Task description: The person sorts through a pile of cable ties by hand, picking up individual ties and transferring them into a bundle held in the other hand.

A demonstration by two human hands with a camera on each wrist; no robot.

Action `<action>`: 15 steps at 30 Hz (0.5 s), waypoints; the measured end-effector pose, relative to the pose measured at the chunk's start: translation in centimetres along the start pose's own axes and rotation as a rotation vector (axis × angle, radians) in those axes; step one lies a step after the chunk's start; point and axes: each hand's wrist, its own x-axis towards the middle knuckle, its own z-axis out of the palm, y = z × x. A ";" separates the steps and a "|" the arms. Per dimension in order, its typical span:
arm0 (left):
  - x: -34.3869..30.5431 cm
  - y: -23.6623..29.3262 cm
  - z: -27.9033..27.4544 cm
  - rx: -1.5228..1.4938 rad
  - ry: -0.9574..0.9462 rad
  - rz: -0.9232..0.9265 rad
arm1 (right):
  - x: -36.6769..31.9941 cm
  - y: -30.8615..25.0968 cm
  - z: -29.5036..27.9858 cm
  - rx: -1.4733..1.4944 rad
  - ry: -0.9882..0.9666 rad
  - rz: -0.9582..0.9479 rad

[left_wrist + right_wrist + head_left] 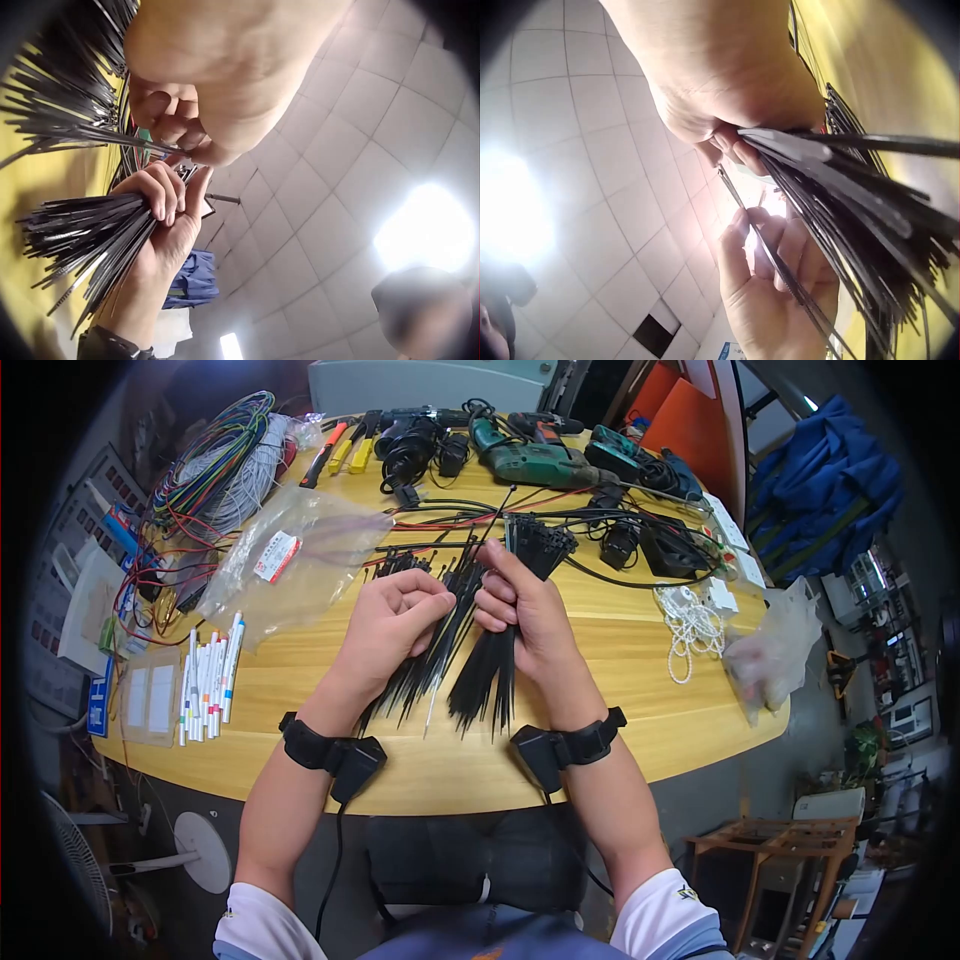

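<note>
My right hand [530,610] grips a thick bundle of black cable ties [485,685], their heads fanned out above the fist and their tails hanging below. Between thumb and forefinger, my left hand [390,625] pinches a thin cable tie [776,259], which slants up toward the right thumb. More loose cable ties [405,695] lie on the table beneath and beside the left hand. In the left wrist view, the right hand [169,217] shows its fingers wrapped round the bundle. The left palm hides part of the pinched tie there.
A clear plastic bag [330,545] and several marker pens [210,675] lie at left, with coiled wires [225,460] behind. Power tools [540,465] line the table's back. White cord [690,625] and a filled plastic bag [775,650] sit at right.
</note>
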 end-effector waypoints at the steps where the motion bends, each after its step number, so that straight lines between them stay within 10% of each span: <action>1: -0.1 0.1 0.1 -0.002 -0.012 -0.012 | 0.0 0.0 0.0 0.035 -0.010 -0.002; 15: 0.0 -0.8 0.3 -0.079 -0.099 -0.025 | 0.3 -0.4 -0.2 0.017 0.097 -0.138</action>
